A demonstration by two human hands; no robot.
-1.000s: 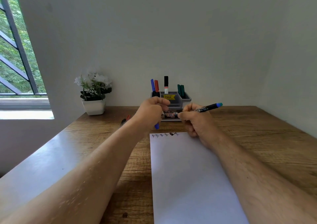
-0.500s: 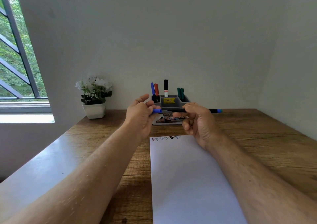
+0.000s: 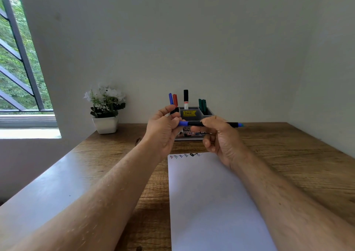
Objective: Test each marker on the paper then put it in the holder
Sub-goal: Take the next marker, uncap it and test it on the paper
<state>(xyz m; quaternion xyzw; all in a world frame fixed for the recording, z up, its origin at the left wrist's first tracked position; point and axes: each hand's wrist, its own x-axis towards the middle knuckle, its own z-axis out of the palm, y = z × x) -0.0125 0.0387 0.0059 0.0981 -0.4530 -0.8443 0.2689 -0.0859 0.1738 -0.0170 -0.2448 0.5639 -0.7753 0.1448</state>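
I hold the marker (image 3: 211, 124) level above the wooden desk (image 3: 288, 154), just in front of the holder (image 3: 196, 114). My right hand (image 3: 221, 139) pinches its black barrel; my left hand (image 3: 165, 127) pinches the blue cap (image 3: 183, 123) at the tip end. I would press the cap straight along the barrel until seated (off-axis force may smear ink), then stand it in a free compartment. The paper (image 3: 211, 202) lies below.

Blue marker (image 3: 196, 124) level between both hands (holder (image 3: 208, 112) behind).
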